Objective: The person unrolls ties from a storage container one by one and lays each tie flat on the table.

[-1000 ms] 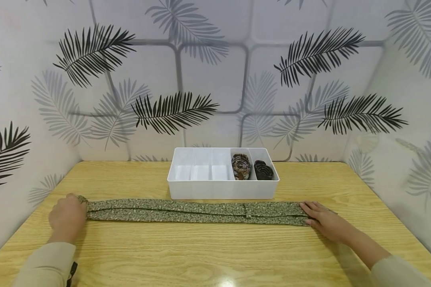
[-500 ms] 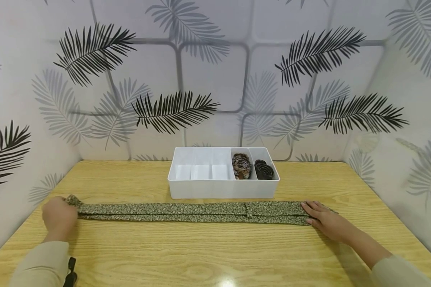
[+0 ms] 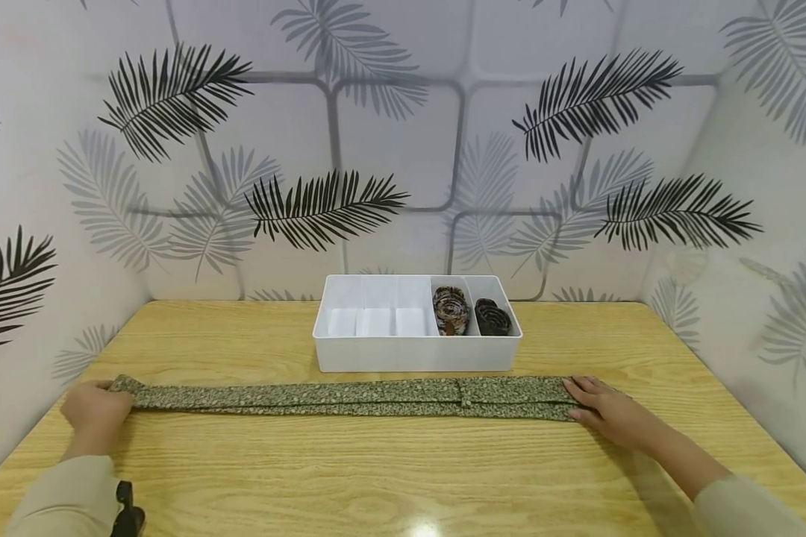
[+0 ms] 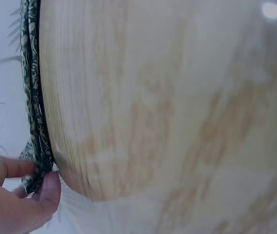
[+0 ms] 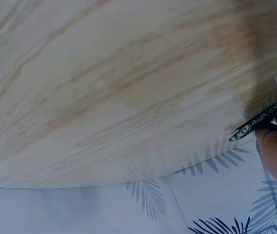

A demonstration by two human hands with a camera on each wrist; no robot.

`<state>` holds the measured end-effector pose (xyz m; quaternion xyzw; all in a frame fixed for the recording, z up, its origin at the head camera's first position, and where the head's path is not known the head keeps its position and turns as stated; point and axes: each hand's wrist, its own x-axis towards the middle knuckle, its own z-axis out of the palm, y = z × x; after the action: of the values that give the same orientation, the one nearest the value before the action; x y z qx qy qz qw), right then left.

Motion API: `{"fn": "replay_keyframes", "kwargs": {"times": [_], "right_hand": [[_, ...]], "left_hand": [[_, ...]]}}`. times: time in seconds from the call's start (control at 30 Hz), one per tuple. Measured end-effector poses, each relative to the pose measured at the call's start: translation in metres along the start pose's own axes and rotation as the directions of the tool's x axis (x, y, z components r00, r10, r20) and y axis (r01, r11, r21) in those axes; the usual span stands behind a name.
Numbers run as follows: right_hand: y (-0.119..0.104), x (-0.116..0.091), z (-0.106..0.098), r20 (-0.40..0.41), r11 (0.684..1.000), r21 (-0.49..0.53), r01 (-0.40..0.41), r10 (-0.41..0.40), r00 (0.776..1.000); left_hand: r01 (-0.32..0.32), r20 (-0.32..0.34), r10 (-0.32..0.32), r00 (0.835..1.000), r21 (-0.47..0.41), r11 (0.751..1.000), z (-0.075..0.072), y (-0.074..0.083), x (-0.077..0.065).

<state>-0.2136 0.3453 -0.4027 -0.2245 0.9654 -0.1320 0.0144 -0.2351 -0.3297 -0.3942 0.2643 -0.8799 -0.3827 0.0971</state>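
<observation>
Head view: a long, green patterned fabric necktie (image 3: 295, 395) spans the frame's lower middle, likely light and limp, best held at its ends; left grip (image 3: 97, 410) pinches one, right grip (image 3: 607, 412) rests straight-fingered on the other.

A green patterned tie (image 3: 295, 399) lay stretched sideways across the wooden table (image 3: 376, 470). The left hand (image 3: 97, 410) gripped one end, a corner of cloth showing above the fingers, while the right hand (image 3: 601, 409) rested on the other, wider end. Behind the tie stood a white box (image 3: 415, 355), its two rightmost compartments holding a brown patterned roll (image 3: 451, 312) and a darker roll (image 3: 492, 319). A leaf-print wall (image 3: 396, 142) rose behind the table.
</observation>
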Motion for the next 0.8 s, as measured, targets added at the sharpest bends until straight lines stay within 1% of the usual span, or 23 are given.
{"fn": "replay_keyframes", "kwargs": {"times": [0.13,0.2,0.23,0.3,0.37,0.47,0.57,0.6,0.73,0.8], "right_hand": [[0.001,-0.001,-0.001,-0.016,1.000,-0.007,-0.016,0.015,1.000],[0.002,-0.001,-0.001,-0.024,1.000,-0.025,-0.012,0.012,1.000],[0.002,-0.001,-0.001,-0.027,0.999,-0.034,-0.014,0.013,1.000],[0.003,-0.001,-0.001,-0.037,0.998,-0.056,-0.004,0.002,0.999],[0.004,0.000,-0.001,-0.040,0.997,-0.073,0.004,-0.007,0.999],[0.005,0.001,-0.002,-0.037,0.996,-0.085,0.001,-0.005,0.999],[0.007,0.000,-0.002,-0.025,0.997,-0.073,-0.018,0.017,1.000],[0.008,-0.001,-0.002,-0.025,0.997,-0.070,-0.021,0.020,0.999],[0.011,-0.004,-0.003,-0.030,0.998,-0.059,-0.035,0.034,0.999],[0.012,-0.005,-0.003,-0.031,0.998,-0.058,-0.037,0.035,0.999]], "left_hand": [[-0.030,-0.007,0.031,1.000,0.095,0.995,0.000,0.002,0.001],[-0.033,-0.026,0.037,0.999,0.110,0.993,0.000,0.003,0.000],[-0.029,-0.030,0.032,0.999,0.101,0.994,0.000,0.004,0.000],[0.004,-0.030,-0.003,1.000,0.046,0.999,0.000,0.008,-0.001],[0.053,-0.030,-0.055,0.998,-0.046,0.998,0.001,0.011,-0.002],[0.124,-0.046,-0.135,0.990,-0.194,0.973,0.004,0.018,-0.003],[0.144,-0.064,-0.170,0.983,-0.292,0.946,0.007,0.023,-0.004],[0.141,-0.076,-0.171,0.982,-0.302,0.943,0.008,0.024,-0.004],[0.140,-0.073,-0.174,0.982,-0.335,0.932,0.013,0.027,-0.004],[0.131,-0.076,-0.163,0.984,-0.321,0.938,0.015,0.028,-0.004]]}}
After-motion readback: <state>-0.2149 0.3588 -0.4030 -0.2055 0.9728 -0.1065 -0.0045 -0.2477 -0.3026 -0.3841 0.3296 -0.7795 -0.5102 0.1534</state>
